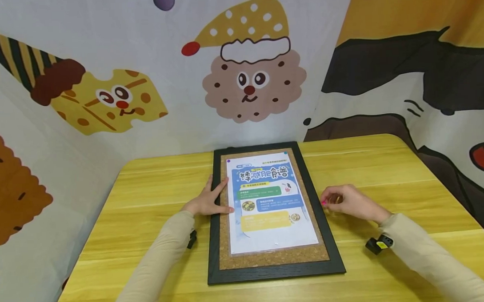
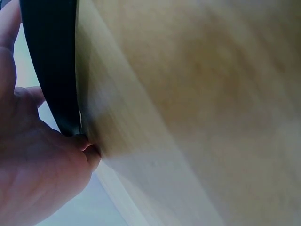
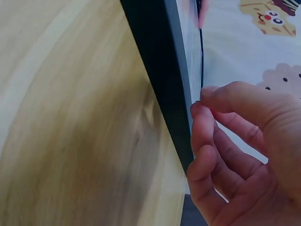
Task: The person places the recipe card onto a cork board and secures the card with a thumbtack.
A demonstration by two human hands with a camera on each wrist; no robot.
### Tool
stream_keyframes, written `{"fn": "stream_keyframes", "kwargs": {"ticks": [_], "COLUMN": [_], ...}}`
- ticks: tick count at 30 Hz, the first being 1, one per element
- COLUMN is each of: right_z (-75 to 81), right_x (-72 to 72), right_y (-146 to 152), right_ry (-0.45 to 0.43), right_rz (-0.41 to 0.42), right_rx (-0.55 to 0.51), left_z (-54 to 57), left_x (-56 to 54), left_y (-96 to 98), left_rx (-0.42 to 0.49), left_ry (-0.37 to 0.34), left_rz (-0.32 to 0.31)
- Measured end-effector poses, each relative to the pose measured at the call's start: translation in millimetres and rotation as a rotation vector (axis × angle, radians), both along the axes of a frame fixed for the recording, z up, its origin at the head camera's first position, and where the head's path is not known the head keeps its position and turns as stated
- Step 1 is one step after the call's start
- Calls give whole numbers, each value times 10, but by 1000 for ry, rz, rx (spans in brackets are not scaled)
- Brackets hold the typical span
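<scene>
Sleeves (image 1: 159,258) flank corkboard (image 1: 275,257) | left hand (image 1: 209,202) spread over its edge | right hand (image 1: 349,203) alongside pinches pink pin-like piece (image 1: 324,203) | slackening fingertips could drop it

Poster (image 1: 274,234): large heading (image 1: 263,174) includes "减肥食谱"; smaller lines (image 1: 280,204) too tiny to read.

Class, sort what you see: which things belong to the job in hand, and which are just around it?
Part of the job:
black-framed corkboard, steadied by the left hand
poster
purple pin and blue pin at its top corners
small pink pin, pinched in the right hand

Just around it:
wooden table
cartoon backdrop
black wrist devices
</scene>
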State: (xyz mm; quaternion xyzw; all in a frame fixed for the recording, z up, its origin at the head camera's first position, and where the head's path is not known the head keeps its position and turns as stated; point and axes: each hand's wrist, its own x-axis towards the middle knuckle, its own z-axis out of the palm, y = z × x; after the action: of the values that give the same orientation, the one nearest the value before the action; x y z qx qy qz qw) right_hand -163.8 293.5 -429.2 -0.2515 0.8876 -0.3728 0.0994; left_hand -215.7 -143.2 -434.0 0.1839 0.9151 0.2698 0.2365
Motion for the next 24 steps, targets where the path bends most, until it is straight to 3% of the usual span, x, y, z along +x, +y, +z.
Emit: {"fn": "stream_keyframes", "kwargs": {"ticks": [13,24], "right_z": [79,-17], "right_x": [60,98], "right_y": [-177,-270], "right_ry": [-53,-102], "right_rz": [139,318], "right_rx": [-23,-85], "left_z": [-11,14], "left_x": [-27,-15], "left_y": [0,11], "left_rx": [-7,-10], "left_ry": [3,-1], "left_rz": [-9,-11]}}
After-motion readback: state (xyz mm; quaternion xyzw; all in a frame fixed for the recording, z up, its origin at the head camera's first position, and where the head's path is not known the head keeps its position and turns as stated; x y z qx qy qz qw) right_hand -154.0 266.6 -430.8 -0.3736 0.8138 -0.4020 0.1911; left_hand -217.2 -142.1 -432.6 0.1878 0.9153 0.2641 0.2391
